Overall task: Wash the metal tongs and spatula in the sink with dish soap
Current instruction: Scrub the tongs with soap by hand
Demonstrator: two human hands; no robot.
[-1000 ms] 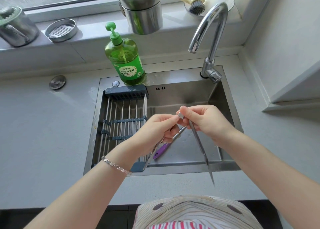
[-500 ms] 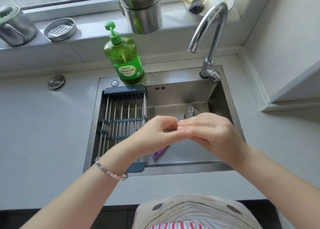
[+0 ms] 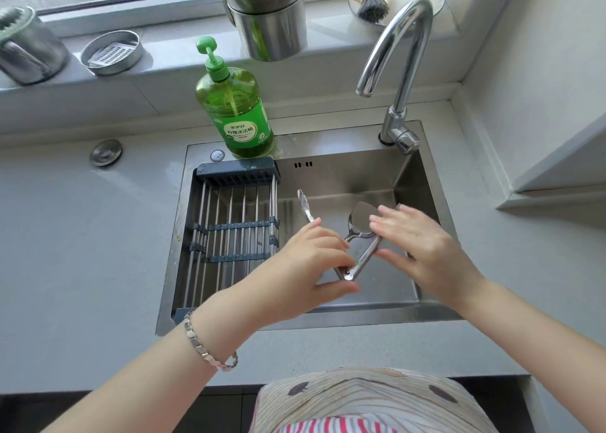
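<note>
Steel: one tongs (image 3: 363,258), one spatula (image 3: 359,218).

The rectangular stainless steel sink (image 3: 328,321) is sitting mid-frame, sunk in the grey stone countertop (image 3: 82,236). The dark-framed metal-rod drying rack (image 3: 236,229) is filling its left half. The green pump bottle of dish soap (image 3: 236,111) is standing on the back rim, just behind the rack. The curved chrome tap (image 3: 396,55) is rising at the back right corner. Over the right half, the left hand (image 3: 308,262) is gripping the metal tongs (image 3: 347,273) at the hinge. The right hand (image 3: 423,246) is lying against their right arm. The metal spatula (image 3: 359,218) is showing between the arms.
</note>
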